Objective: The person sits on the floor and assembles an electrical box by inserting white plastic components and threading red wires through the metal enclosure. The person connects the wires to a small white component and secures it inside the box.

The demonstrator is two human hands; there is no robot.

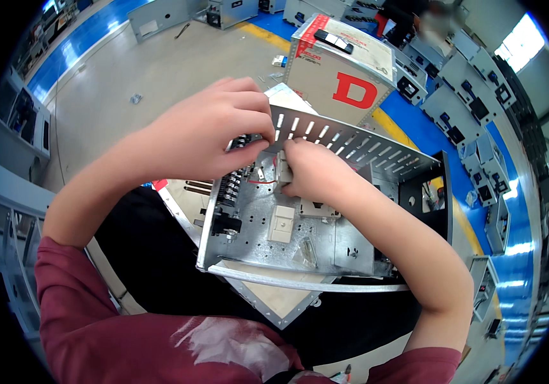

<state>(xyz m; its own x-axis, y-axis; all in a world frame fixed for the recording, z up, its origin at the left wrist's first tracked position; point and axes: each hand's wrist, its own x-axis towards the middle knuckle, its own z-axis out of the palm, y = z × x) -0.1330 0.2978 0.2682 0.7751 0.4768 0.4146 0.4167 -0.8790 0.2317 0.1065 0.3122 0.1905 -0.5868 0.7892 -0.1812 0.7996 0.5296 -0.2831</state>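
The person is working inside an open galvanised metal enclosure [300, 243] that is resting tilted on their lap, above the grey workshop floor [159, 70]. The left hand [207, 131] is curling over the slotted top wall [345, 137] near a black terminal block [233, 185], its grip closed on the wall's edge, though what lies under the fingers cannot be told. The right hand [309, 173] is reaching inside with its grip pinched together on a small beige component [284, 168] just beside a red wire [263, 182]. The likeliest trouble is the small part slipping from the pinch and dropping among the fittings on the back plate, since the fingers are hiding it from view. The sheet edges and slots look sharp, so a knuckle could be scraped. The enclosure is balancing on the knees rather than on a desk, and a hard push could tip it. A grey box with a red letter [345, 70] is standing just behind.
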